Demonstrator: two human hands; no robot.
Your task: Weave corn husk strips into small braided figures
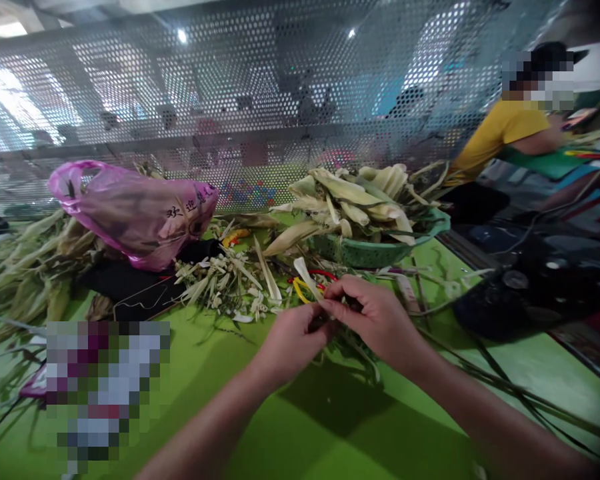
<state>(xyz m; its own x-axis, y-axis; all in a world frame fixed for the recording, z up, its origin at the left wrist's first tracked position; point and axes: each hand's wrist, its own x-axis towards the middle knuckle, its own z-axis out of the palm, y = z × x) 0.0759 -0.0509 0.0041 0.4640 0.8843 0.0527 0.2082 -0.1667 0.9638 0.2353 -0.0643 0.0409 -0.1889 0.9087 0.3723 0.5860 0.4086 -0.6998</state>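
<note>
My left hand [293, 340] and right hand [375, 317] meet just above the green surface [305, 427], in the middle of the view. Both are closed. The fingers [341, 299] of my right hand curl over from the right and pinch a pale leaf strip [304, 272] at its lower end. The fingers of my left hand press in from the left at the same spot, so the tips of both hands touch. The leaf strip sticks out up and to the left from between my fingertips, tilted, with its free end clear of both hands. Thin green stems [360, 350] hang beneath my hands, and I cannot tell whether my fingers grip those as well.

Just beyond my fingers lie some yellow and red loops [310, 285], partly hidden by the strip. To the left of them is a heap of cut pale pieces [225, 283]. Behind, to the right, stands a green basket [380, 252] piled with pale husks [350, 193]. Far to the left, a pink plastic bag [135, 213] rests on a black cloth [130, 287] beside a pile of green stalks [25, 267]. A perforated metal screen [260, 100] closes off the back of the surface. At the far right sits another person in a yellow shirt [505, 130], well apart from my hands.
</note>
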